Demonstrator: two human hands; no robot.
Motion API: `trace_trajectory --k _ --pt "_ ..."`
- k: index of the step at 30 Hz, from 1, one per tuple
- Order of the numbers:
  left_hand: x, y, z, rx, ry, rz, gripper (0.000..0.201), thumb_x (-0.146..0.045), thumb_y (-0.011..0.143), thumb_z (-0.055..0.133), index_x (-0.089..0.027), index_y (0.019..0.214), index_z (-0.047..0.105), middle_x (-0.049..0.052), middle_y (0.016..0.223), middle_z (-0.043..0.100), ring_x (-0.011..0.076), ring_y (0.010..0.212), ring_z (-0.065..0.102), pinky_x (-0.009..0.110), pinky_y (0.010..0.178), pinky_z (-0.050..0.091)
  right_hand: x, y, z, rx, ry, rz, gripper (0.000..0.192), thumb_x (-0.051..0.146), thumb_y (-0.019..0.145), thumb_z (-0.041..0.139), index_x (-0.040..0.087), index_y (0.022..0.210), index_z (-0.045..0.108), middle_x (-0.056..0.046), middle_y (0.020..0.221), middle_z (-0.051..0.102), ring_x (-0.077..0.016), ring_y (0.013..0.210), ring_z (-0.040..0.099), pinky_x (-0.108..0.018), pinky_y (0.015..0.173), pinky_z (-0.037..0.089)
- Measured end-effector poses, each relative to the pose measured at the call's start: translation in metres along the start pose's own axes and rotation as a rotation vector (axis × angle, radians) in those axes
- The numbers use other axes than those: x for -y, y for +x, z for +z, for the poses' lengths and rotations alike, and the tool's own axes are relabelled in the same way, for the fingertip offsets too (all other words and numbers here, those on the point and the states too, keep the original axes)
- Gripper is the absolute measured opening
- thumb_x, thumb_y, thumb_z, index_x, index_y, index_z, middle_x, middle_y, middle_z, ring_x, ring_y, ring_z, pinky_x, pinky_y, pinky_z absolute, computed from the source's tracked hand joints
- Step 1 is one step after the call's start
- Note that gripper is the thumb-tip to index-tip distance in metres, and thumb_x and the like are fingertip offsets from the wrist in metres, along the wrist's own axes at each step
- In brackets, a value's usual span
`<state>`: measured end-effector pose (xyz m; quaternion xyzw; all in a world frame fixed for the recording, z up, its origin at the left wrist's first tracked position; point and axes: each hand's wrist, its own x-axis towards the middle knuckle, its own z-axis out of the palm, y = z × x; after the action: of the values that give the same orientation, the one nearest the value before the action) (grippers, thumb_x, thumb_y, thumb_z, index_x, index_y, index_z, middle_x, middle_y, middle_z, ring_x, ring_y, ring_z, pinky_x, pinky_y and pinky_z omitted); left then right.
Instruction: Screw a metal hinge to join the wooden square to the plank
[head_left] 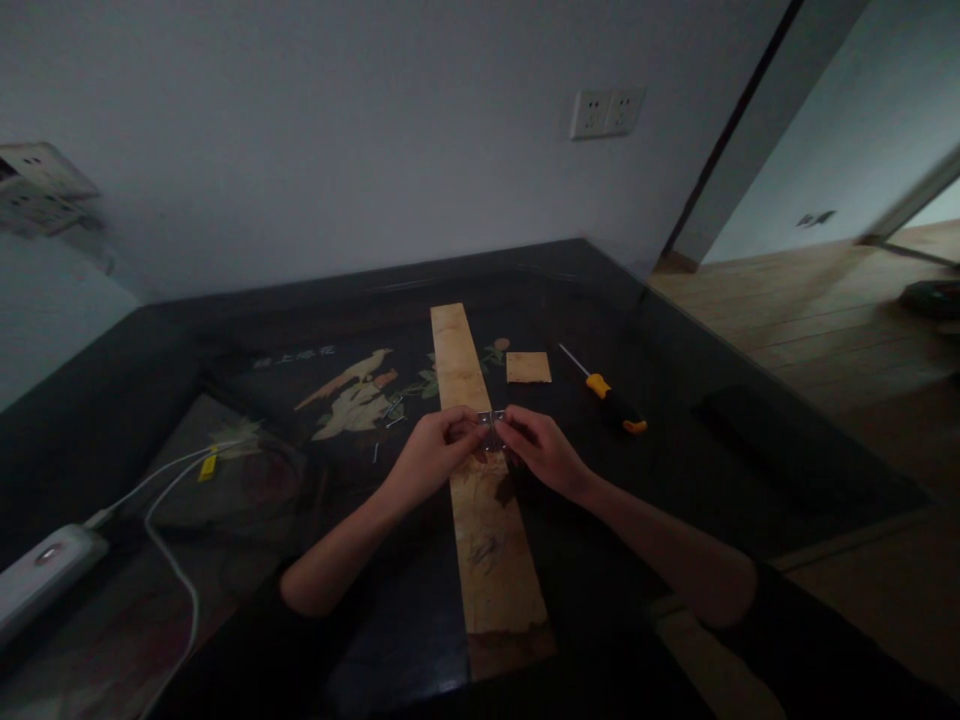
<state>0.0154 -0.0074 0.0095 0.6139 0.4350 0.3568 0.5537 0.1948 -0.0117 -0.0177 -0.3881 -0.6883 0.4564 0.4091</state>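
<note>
I see a dark table pushed into a corner: the wall closes it at the far side and at my left. Its right edge runs diagonally from the far corner towards me, and beyond that edge there is open wooden floor. The near edge is just under my arms. So the free room is mostly to the right and towards me.

A long wooden plank lies on the table, running from the near edge away from me. Both my hands meet above its middle part. My left hand and my right hand each pinch with the fingertips one side of a small metal hinge. The fingers are closed on it, not spread. The hinge sits exactly between the two hands, over the plank, but I cannot tell if it touches the wood or is held slightly above it.

To the right of the plank, near its far end, lies a small square piece of wood. Further right is a screwdriver with a yellow and black handle, apart from my right hand. Some small screws lie left of the plank, near my left hand. At the far left there is a white power strip with a white cable.
</note>
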Motion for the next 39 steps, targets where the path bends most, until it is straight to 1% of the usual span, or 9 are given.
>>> trace_trajectory --k 6,12,18,21,28,34,37,39 --pt "0.002 0.001 -0.002 -0.022 0.08 0.033 0.016 -0.03 0.08 0.067 -0.014 0.085 0.065 0.004 0.067 0.071 0.0151 0.059 0.067 0.023 0.058 0.048 0.0 -0.001 0.001 0.0 -0.079 -0.055 0.031 0.041 0.092 0.047 0.02 0.07 0.044 0.004 0.061 0.045 -0.0097 0.055 0.041 -0.023 0.053 0.031" --pt "-0.004 -0.001 -0.003 0.017 0.086 0.033 0.017 -0.029 0.08 0.067 -0.014 0.086 0.064 0.005 0.069 0.072 0.0161 0.061 0.069 0.023 0.057 0.049 0.004 -0.003 0.0 0.021 -0.118 -0.103 0.03 0.038 0.094 0.045 0.019 0.072 0.049 0.004 0.062 0.046 -0.0099 0.056 0.041 -0.024 0.054 0.03" --pt "-0.009 -0.004 -0.01 0.06 0.149 0.055 0.019 -0.029 0.08 0.063 -0.013 0.091 0.065 0.005 0.077 0.073 0.0168 0.071 0.07 0.026 0.068 0.053 0.007 0.0 -0.001 0.013 -0.143 -0.143 0.033 0.042 0.094 0.044 0.018 0.072 0.05 0.003 0.062 0.047 -0.01 0.056 0.042 -0.023 0.053 0.031" --pt "-0.013 -0.006 -0.013 0.072 0.191 0.065 0.021 -0.028 0.079 0.062 -0.013 0.092 0.064 0.005 0.077 0.073 0.0171 0.073 0.07 0.028 0.071 0.054 0.01 0.001 -0.002 0.015 -0.16 -0.153 0.033 0.041 0.094 0.044 0.018 0.07 0.049 0.002 0.061 0.048 -0.01 0.056 0.044 -0.023 0.053 0.031" --pt "-0.019 -0.007 -0.012 0.097 0.229 0.08 0.02 -0.026 0.079 0.062 -0.012 0.094 0.063 0.006 0.079 0.073 0.0169 0.075 0.071 0.028 0.074 0.054 0.011 -0.001 -0.002 0.012 -0.108 -0.125 0.031 0.04 0.092 0.046 0.019 0.07 0.046 0.003 0.062 0.046 -0.0095 0.055 0.043 -0.023 0.052 0.031" --pt "-0.016 -0.009 -0.016 0.115 0.269 0.109 0.034 -0.023 0.082 0.059 -0.016 0.115 0.058 0.001 0.073 0.072 0.015 0.07 0.07 0.025 0.067 0.052 0.008 -0.004 0.002 0.051 -0.061 -0.036 0.034 0.048 0.091 0.047 0.017 0.078 0.052 0.002 0.066 0.049 -0.0101 0.057 0.046 -0.022 0.053 0.035" --pt "-0.016 -0.011 -0.016 0.121 0.274 0.123 0.033 -0.021 0.082 0.058 -0.017 0.115 0.059 0.001 0.073 0.071 0.0146 0.071 0.07 0.025 0.067 0.052 0.009 -0.004 0.001 0.061 -0.044 -0.026 0.033 0.048 0.091 0.047 0.017 0.081 0.053 0.002 0.066 0.05 -0.0102 0.057 0.047 -0.022 0.053 0.035" --pt "-0.016 -0.011 -0.014 0.108 0.276 0.123 0.032 -0.021 0.082 0.058 -0.016 0.113 0.06 0.002 0.072 0.071 0.015 0.071 0.07 0.025 0.067 0.052 0.01 -0.004 0.001 0.061 -0.046 -0.028 0.032 0.046 0.091 0.048 0.017 0.079 0.053 0.002 0.065 0.049 -0.0101 0.056 0.046 -0.022 0.052 0.035"
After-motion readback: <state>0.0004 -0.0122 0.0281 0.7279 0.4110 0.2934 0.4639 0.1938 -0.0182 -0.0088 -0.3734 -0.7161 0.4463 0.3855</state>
